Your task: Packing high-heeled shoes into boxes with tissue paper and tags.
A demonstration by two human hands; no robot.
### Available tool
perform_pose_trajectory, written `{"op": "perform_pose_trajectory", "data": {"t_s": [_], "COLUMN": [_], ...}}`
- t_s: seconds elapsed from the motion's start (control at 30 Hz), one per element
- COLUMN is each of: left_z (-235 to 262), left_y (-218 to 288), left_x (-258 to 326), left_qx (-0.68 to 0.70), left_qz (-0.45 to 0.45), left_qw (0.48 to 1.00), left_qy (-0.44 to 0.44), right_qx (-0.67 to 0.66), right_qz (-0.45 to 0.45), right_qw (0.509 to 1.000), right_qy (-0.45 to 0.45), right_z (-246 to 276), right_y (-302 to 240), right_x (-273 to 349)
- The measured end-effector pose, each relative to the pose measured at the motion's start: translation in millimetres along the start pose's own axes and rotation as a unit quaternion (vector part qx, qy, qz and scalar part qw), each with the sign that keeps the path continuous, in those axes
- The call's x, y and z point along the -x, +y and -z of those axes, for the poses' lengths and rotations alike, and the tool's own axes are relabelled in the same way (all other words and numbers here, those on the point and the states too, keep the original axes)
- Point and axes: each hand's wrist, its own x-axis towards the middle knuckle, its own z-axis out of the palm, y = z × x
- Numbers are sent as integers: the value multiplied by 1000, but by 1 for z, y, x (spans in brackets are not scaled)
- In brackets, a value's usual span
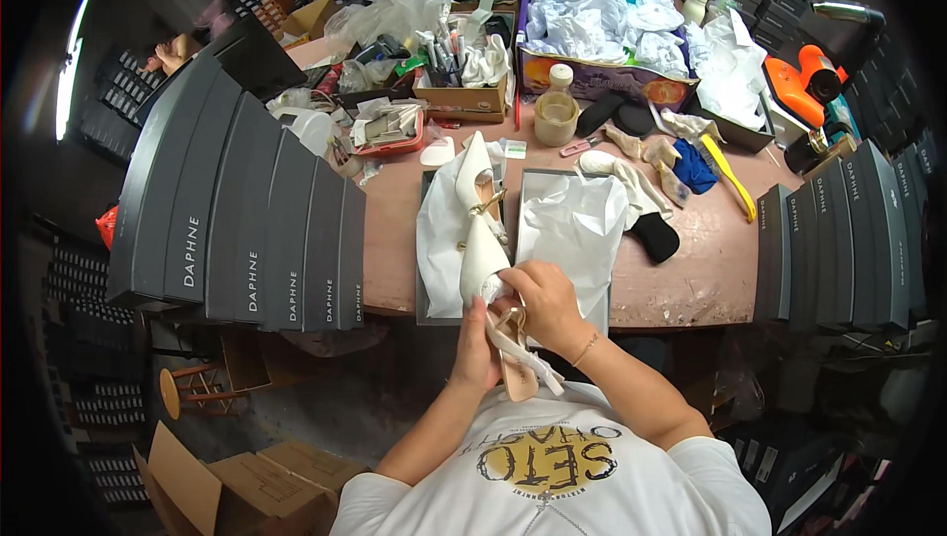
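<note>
A cream pointed-toe slingback shoe (480, 260) is held above the table's front edge, its toe pointing away from me. My left hand (477, 351) is closed around its left side. Bent at the opening, the fingers of my right hand (545, 301) press on a wad of white paper (494, 287) inside the toe; the fingertips are partly hidden. The strap and tan insole hang toward my shirt. Just beyond, a matching shoe (474, 171) with a gold-coloured buckle lies on white tissue (440, 230) in an open shoebox (424, 311).
The box's other half (604, 314), lined with tissue, sits to the right. Dark shoeboxes (252, 211) stand in rows at left and right (834, 240). Behind are a glue jar (556, 117), a yellow-handled brush (728, 176), cloths, a black pad (654, 237) and a carton of crumpled paper (607, 68).
</note>
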Motion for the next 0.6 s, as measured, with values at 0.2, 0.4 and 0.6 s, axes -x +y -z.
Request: {"op": "perform_pose_trajectory", "data": {"t_s": [0.2,0.4,0.6], "left_z": [-14,-3,23], "left_y": [4,2,47], "left_x": [6,-4,3], "left_qx": [-47,35,116], "left_qz": [2,28,89], "left_qw": [998,998,988], "left_qy": [-41,50,-47], "right_qx": [-231,-80,-375], "right_qz": [-86,-96,-168], "right_qw": [969,988,899], "right_qy": [-12,-93,-150], "right_z": [-1,21,59], "right_y": [4,-7,4], "right_x": [-21,-54,-9]}}
